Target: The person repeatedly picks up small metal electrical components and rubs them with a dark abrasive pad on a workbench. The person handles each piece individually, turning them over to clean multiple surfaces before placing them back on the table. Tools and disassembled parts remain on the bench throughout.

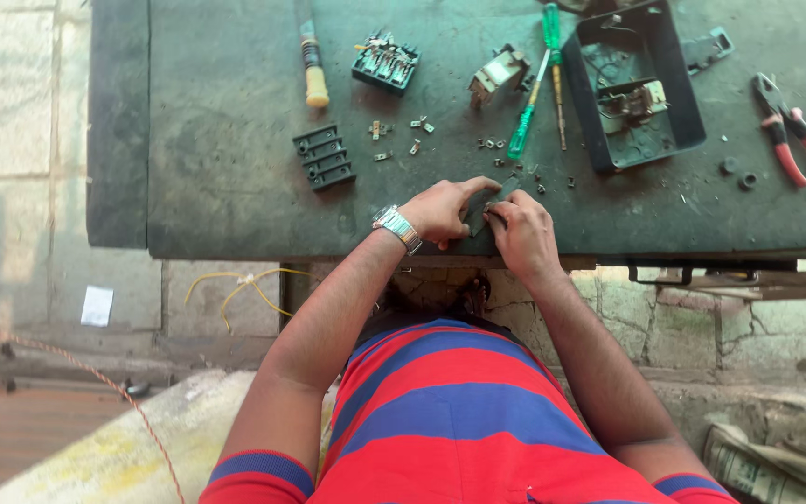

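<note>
Two hands at near edge of dark workbench (235, 187), both pinched on one small dark flat part (483, 211). Left hand (440, 211) w/ metal wristwatch (396, 227) steadies it from the side; right hand (521, 233) grips the near end, fingertips tight at the part's top. Part sits low, just over the bench edge, prob. so the wrists can brace there.

Loose items, bench:
- small screws & metal clips (496, 145), scattered just beyond the hands, within easy reach
- black terminal strip (324, 157), left of centre, apart from hands
- yellow-handled screwdriver (312, 65), far left
- black switch block w/ contacts (384, 62)
- green-handled screwdriver (534, 93) & a thinner driver beside it
- open black box housing (641, 84), internals showing
- red-handled pliers (790, 131), far right
</note>
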